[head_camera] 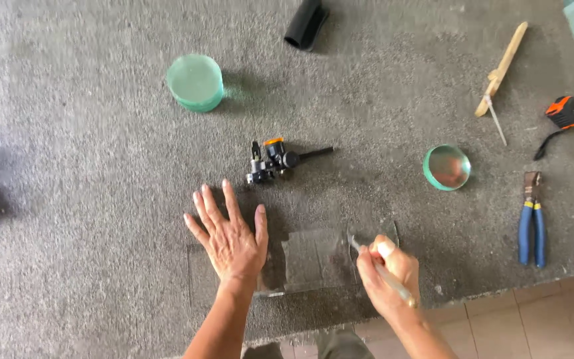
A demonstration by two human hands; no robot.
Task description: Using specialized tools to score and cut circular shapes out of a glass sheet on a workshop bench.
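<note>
A clear glass sheet (313,260) lies flat on the grey carpeted table (88,166) near its front edge. My left hand (229,238) presses flat on the sheet's left part, fingers spread. My right hand (386,272) grips a thin pen-like glass cutter (381,271), whose tip rests on the sheet's right part by a curved edge.
A small black-and-orange tool (275,161) lies just beyond the sheet. Two green-tinted glass discs: a stack (195,82) far left and one (446,167) at right. A black tube (305,24), wooden stick (501,70), tape measure (566,113) and blue-handled pliers (532,219) lie around.
</note>
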